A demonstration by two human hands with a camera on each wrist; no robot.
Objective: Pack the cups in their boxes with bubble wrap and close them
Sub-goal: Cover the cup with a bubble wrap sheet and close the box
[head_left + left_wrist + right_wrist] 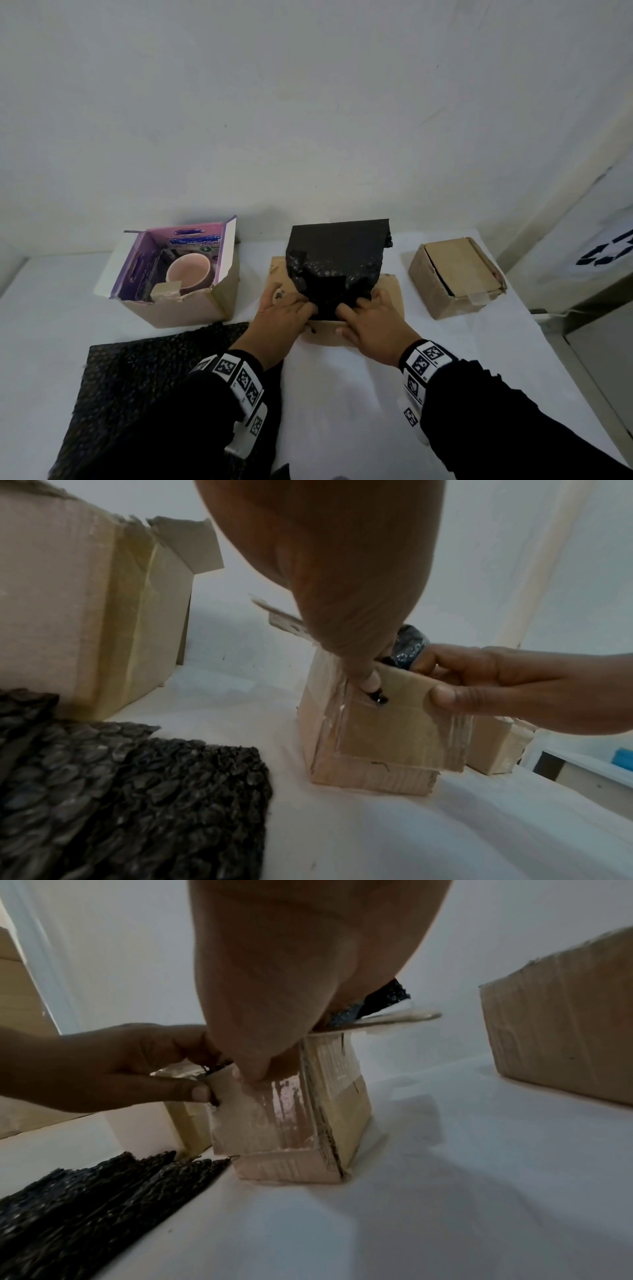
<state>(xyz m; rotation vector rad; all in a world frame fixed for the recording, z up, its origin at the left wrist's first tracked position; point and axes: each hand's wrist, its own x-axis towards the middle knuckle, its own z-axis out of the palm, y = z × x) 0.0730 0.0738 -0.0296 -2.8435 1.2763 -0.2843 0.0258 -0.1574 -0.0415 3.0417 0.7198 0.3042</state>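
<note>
A small cardboard box point(391, 293) stands mid-table with a sheet of black bubble wrap point(339, 257) sticking up out of it. My left hand point(296, 308) and right hand point(356, 310) meet at its near edge. Each pinches the box's front flap point(394, 723), thumb outside and fingers curled over the top against the wrap point(409, 646). Whatever is under the wrap is hidden. A pink cup point(188, 274) sits bare in an open box point(185, 310) on the left.
A closed cardboard box point(455, 277) sits to the right. A loose black bubble wrap sheet point(144, 377) lies flat at the near left, under my left forearm. The white table point(342, 411) ends at the right, beside a grey cabinet point(599, 308). A wall stands close behind.
</note>
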